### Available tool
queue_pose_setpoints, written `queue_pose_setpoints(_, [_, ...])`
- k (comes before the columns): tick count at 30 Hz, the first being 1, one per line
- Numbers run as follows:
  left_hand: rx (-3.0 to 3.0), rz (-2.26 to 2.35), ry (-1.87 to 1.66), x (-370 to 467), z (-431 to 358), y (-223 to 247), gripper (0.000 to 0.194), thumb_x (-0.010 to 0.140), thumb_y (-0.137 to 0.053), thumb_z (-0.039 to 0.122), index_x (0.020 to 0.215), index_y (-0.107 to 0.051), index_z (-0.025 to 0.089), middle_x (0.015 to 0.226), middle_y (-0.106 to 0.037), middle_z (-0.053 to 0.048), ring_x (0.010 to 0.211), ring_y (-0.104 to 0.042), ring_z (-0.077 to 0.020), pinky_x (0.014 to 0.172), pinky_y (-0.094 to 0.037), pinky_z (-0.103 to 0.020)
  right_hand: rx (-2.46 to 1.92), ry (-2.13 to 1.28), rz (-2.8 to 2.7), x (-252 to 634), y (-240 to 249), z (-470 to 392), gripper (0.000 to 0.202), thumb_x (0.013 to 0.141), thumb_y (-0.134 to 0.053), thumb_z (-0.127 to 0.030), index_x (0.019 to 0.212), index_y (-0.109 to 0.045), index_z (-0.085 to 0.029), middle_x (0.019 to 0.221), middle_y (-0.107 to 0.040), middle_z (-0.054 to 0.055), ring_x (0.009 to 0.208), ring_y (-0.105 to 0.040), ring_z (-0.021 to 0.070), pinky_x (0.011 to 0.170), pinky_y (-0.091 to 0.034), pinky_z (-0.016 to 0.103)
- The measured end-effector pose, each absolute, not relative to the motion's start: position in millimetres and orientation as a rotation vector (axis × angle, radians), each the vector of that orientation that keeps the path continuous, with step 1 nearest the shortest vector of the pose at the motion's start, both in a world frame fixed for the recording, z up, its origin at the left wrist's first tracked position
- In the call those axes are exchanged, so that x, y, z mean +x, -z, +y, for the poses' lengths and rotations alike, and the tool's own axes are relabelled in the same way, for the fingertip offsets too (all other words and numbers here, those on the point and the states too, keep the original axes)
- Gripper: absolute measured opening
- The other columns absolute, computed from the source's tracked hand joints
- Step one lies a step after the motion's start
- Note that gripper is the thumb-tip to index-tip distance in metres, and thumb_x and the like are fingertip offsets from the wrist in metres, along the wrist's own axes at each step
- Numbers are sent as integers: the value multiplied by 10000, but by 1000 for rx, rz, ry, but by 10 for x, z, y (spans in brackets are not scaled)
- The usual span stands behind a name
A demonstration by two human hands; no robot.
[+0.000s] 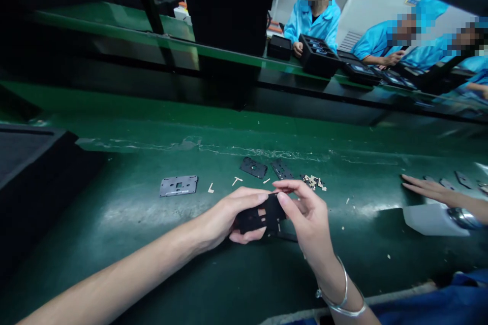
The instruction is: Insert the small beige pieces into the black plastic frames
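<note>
A black plate (249, 220) with rectangular cutouts is held between my two hands above the green table (152, 244). My left hand (234, 213) grips its left end, thumb on top and fingers beneath. On the right end, my right hand (301, 208) pinches the plate's upper edge with thumb and fingers; a silver bangle is on that wrist. Just beyond the hands lie two dark plates, one (253, 167) left of the other (282, 168). A grey plate (178, 186) lies farther left. Small pale pieces (313, 181) are piled beyond my right hand.
A large black box (30, 162) stands at the left. At the right, another person's hand (430, 190) rests near a white bottle (434, 219). People in blue work behind a raised ledge with black trays (318, 56).
</note>
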State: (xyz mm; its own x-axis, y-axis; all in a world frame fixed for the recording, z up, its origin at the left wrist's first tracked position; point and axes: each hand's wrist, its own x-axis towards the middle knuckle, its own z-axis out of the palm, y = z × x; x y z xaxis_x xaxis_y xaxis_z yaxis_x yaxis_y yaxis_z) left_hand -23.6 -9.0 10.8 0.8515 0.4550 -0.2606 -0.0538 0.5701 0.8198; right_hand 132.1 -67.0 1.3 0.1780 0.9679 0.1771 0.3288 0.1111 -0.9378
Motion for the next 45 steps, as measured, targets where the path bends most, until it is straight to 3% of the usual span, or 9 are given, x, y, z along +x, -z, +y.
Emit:
queue_pose_setpoints(4, [867,419,-420,-188,-201,-69,301,921,-318,352,845,-510,133,466,-429,19,369,-254,-58,361,-149,-188,-1218,-1027,-1118,1269,43,-689,99,838,-548,-251,880,-635,-232,818,-620,-11,712,-567,106,606,-451,193])
queue_pose_setpoints(8, [942,424,-476,-157,-273,-22,322,926,-324,370,850,-523,129,491,-428,14,402,-283,-66,381,-175,-196,-1169,-979,-1041,1224,62,-707,68,814,-582,-204,806,-647,-224,853,-610,-17,759,-564,98,679,-446,192])
queue_pose_setpoints(13, [1013,452,-477,-148,-302,-4,361,935,-305,376,1055,-538,128,522,-424,21,428,-295,-74,399,-183,-199,-1151,-974,-1000,1217,38,-697,63,791,-607,-191,757,-654,-216,843,-593,-9,777,-551,110,695,-447,210])
queue_pose_setpoints(16, [1065,460,-504,-141,-332,8,374,938,-299,384,1019,-556,124,532,-415,21,454,-302,-81,412,-203,-200,-1140,-1011,-963,1203,45,-698,61,787,-611,-193,739,-645,-207,844,-583,-7,758,-544,105,683,-455,208])
queue_pose_setpoints(23, [1319,659,-614,-119,-447,92,362,937,-345,406,767,-525,141,625,-433,4,576,-377,-107,508,-313,-218,-1137,-1144,-852,1118,92,-714,57,813,-584,-271,795,-598,-219,850,-545,-12,598,-524,95,391,-433,179])
queue_pose_setpoints(29, [980,504,-620,-86,-444,134,359,938,-310,388,774,-496,129,557,-473,-5,456,-381,-91,453,-272,-223,-1130,-1048,-971,1167,44,-709,122,833,-526,-217,779,-633,-196,832,-603,11,792,-558,127,714,-465,238])
queue_pose_setpoints(41, [1287,664,-573,-75,-406,126,430,934,-316,427,689,-521,140,581,-465,1,520,-394,-119,518,-327,-245,-1241,-1010,-1009,1226,106,-685,93,762,-625,-247,695,-603,-186,806,-588,0,720,-559,128,683,-467,268])
queue_pose_setpoints(43, [1448,714,-551,-104,-308,68,398,925,-351,422,778,-588,139,617,-512,-7,574,-440,-139,587,-361,-263,-1375,-914,-1017,1366,104,-517,123,725,-655,-282,681,-610,-176,742,-606,0,697,-570,134,641,-469,255])
queue_pose_setpoints(45, [1555,776,-605,-168,-176,-38,344,906,-411,415,1029,-606,161,795,-587,-37,723,-499,-173,700,-384,-292,-1597,-802,-954,1592,88,-192,165,746,-638,-327,781,-632,-166,674,-614,-5,592,-559,124,508,-435,232])
